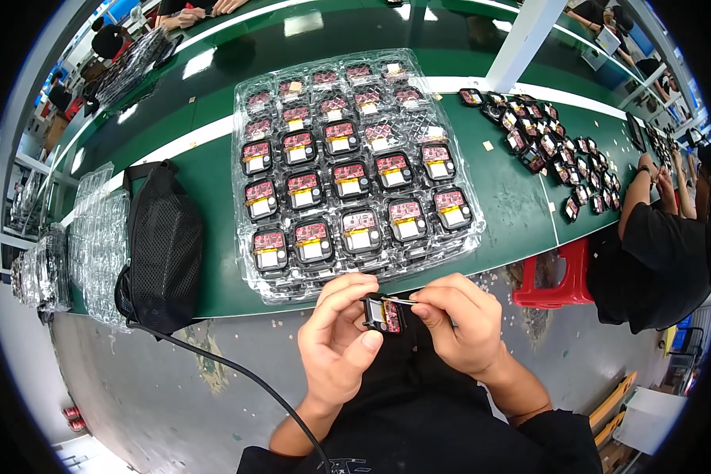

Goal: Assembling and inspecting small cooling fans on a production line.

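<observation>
My left hand (330, 344) is closed around the edges of a small black device housing (393, 317), tilted, with a red circuit board, a silver battery and yellow tape inside. My right hand (468, 325) pinches a thin metal tool, seemingly tweezers (401, 300), whose tip reaches the housing's upper edge. Both hands are just off the table's near edge, above my lap. Right in front of them lies a stack of clear plastic trays (475, 231). Similar open housings (360, 231) fill its nearer rows, and more show through the plastic in the farther ones.
A black mesh bag (166, 245) and more clear trays (99, 237) are at the left. A black cable (237, 370) runs past my left forearm. Loose housings (547, 146) lie heaped on the green table (502, 197) at right, near a red stool (557, 276) and a seated person (648, 261).
</observation>
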A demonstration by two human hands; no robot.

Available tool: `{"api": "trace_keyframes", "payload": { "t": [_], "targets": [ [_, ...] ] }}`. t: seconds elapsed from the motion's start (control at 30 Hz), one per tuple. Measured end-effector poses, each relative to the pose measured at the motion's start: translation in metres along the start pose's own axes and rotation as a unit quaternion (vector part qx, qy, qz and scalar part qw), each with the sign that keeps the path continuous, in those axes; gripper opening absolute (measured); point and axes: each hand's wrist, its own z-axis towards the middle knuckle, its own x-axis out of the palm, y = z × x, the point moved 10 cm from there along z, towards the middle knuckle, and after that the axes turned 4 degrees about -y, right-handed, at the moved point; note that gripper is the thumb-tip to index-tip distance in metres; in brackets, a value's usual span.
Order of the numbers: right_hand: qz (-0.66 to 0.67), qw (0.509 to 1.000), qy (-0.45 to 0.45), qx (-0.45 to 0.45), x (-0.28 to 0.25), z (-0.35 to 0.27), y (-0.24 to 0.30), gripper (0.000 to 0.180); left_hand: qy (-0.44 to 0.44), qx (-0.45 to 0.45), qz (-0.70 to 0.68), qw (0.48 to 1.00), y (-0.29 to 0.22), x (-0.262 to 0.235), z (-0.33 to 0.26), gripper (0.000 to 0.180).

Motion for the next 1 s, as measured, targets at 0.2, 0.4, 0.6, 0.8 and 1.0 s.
{"api": "trace_keyframes", "payload": {
  "t": [0.2,0.4,0.6,0.8,1.0],
  "targets": [
    [-0.044,0.998,-0.021,-0.034,0.001,-0.003,0.006,0.014,0.003,0.0,0.001,1.0,0.001,0.0,-0.002,0.05],
    [-0.117,0.987,-0.024,-0.103,0.0,-0.004,0.021,0.017,-0.009,0.027,0.019,0.999,-0.001,-0.001,-0.002,0.049],
    [-0.084,0.991,0.056,-0.085,0.005,0.0,0.013,0.019,-0.018,0.028,0.008,0.999,-0.001,-0.002,-0.006,0.05],
    [0.105,0.988,0.034,0.11,-0.018,0.006,-0.01,0.02,-0.045,0.131,0.12,0.983,-0.026,-0.002,-0.008,0.053],
    [0.14,0.981,0.11,0.073,0.009,0.028,0.03,0.034,-0.016,0.376,0.421,0.825,-0.064,0.031,-0.023,0.059]
  ]
}}
